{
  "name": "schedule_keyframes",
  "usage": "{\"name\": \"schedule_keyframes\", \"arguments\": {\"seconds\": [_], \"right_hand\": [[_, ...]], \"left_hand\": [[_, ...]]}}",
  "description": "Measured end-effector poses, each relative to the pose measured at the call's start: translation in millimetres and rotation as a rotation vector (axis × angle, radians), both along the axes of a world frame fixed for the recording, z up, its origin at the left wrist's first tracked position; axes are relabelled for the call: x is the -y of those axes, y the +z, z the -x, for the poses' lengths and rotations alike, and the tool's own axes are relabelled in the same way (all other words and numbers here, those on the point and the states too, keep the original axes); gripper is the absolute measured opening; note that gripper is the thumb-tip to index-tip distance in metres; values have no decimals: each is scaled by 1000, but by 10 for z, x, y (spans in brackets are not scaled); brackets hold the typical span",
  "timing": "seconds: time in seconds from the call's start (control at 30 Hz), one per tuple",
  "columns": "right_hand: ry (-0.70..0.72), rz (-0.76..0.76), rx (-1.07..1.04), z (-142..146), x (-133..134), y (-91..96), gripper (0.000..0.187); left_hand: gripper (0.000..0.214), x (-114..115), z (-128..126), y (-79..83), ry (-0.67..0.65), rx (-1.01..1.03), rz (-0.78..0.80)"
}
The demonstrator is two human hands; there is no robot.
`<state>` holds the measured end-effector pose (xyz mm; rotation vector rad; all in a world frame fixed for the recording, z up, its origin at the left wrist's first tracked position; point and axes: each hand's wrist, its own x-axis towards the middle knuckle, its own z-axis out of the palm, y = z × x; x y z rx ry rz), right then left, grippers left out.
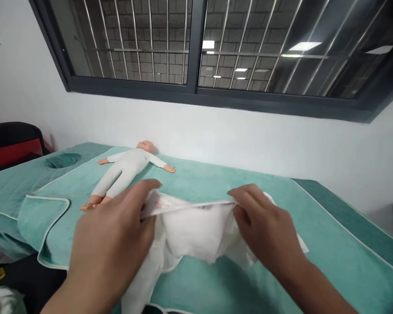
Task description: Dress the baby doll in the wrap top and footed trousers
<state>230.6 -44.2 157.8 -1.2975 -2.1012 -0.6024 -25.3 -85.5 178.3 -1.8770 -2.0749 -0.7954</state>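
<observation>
Both hands hold a white cloth garment [193,231] stretched between them above the bed. My left hand [114,237] is closed on its left end, where a small pinkish print shows on the edge. A long white piece hangs below that hand. The other end is pinched by my right hand [264,222], and more white fabric shows behind it. Farther back, a baby doll [129,163] in a white long-sleeved suit lies on its back with arms spread, apart from both hands.
A green padded cover [196,176] lies over the bed, which has a round hole [63,160] at the left. Behind it are a white wall [216,135] and a barred window [196,48]. A black and red object [15,146] stands at the left edge.
</observation>
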Motion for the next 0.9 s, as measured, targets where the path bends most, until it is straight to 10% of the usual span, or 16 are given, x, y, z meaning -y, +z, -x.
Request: {"name": "schedule_keyframes", "arguments": {"seconds": [0.13,0.33,0.57,0.73,0.9], "right_hand": [[-140,30,-84,-168,-161,-3,32],[-126,399,-285,-381,-285,-162,31],[-239,460,-224,-586,-319,-233,26],[-403,435,74,-368,-872,-266,31],[-424,436,187,25,-1505,-718,38]], "left_hand": [[50,-69,88,22,207,-120,1],[45,-226,253,-191,222,-170,112],[37,-350,401,-371,281,-91,303],[40,-1020,383,-441,239,-102,447],[39,-1786,307,-957,99,32,535]]}}
